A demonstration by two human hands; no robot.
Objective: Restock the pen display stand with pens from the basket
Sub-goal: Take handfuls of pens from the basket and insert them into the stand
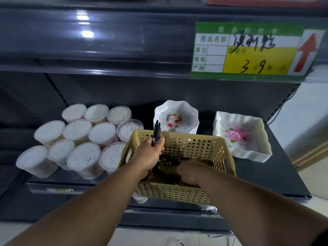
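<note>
On the front of a dark shop shelf (280,176) sits a tan perforated basket (177,192), and both forearms reach into it from below. The left grip (150,153) is clamped round a few black pens (156,130), which stand upright out of the fist, their tips above the basket's far rim. The right grip (191,172) is sunk knuckles-up into the loose pile of dark pens (166,162) on the basket floor. Its fingers are buried, so I cannot tell whether they are closed on anything.

Just left of the basket stand clear round tubs of cotton swabs (83,157), packed in rows, the nearest touching the basket's side. Behind it is a stack of scalloped floral dishes (175,118); to the right, a stack of square floral dishes (243,135). Higher up, a green-and-yellow price tag (248,50) with a red arrow is clipped to the shelf edge above.
</note>
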